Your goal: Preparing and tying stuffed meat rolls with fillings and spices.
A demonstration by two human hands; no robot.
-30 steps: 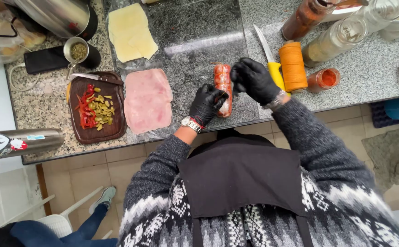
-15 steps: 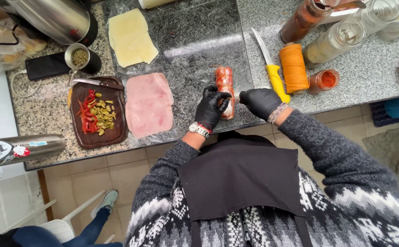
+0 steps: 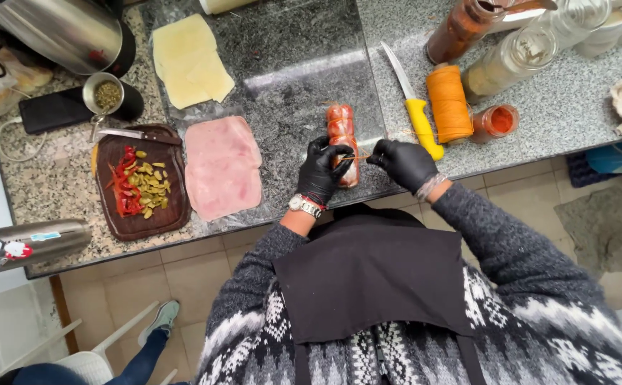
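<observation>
A red meat roll (image 3: 341, 128) lies lengthways on the dark granite slab (image 3: 289, 71), bound with orange twine. My left hand (image 3: 321, 171), in a black glove, grips the near end of the roll. My right hand (image 3: 403, 162), also gloved, pinches a thin strand of orange twine (image 3: 357, 156) stretched between the two hands just right of the roll. A spool of orange twine (image 3: 448, 103) and a yellow-handled knife (image 3: 412, 107) lie right beside my right hand.
Sliced ham (image 3: 222, 166) and cheese slices (image 3: 186, 60) lie left of the roll. A wooden board (image 3: 140, 182) holds chopped red peppers and olives, with a small knife. Spice jars (image 3: 514, 57) stand at the back right; a steel bottle (image 3: 26, 242) lies at the left edge.
My right hand dropped from above the roll's far end to its near end and now pulls the twine taut sideways. My left hand stayed on the roll.
</observation>
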